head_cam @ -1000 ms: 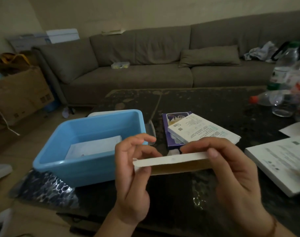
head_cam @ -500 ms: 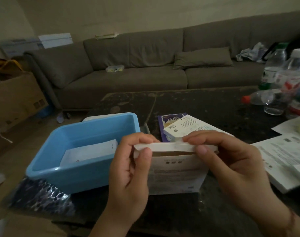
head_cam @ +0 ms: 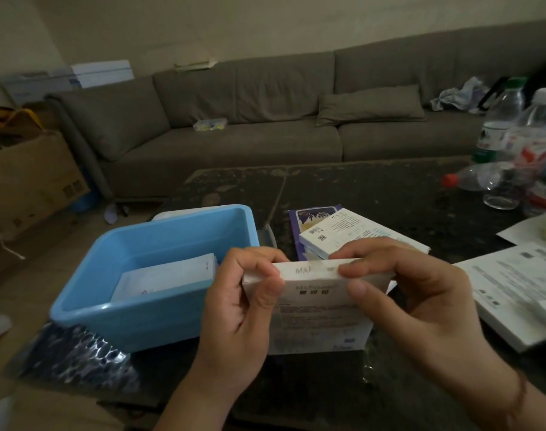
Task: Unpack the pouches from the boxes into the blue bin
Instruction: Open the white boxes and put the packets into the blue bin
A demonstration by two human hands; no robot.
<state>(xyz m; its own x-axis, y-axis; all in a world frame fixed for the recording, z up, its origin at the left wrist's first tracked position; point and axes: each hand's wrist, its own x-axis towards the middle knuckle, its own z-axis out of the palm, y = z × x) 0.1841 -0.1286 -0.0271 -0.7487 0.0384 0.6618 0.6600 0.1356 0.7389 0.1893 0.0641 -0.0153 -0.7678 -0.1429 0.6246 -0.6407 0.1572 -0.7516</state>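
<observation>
Both hands clamp 1 white box (head_cam: 321,306) upright over the dark table (head_cam: 374,194): the left hand (head_cam: 243,309) pinches its top left corner, the right hand (head_cam: 411,303) its top edge. White pouches (head_cam: 169,278) lie in the blue bin (head_cam: 134,309) just left.

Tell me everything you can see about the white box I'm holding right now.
The white box looks like thin cardboard, printed with small dark text on its facing side and a faint logo along its narrow top edge. A strip of clear tape crosses that top edge, so it seems still sealed. It is upright above the dark table, just right of the blue bin. The left hand and right hand pinch its upper corners.
</observation>
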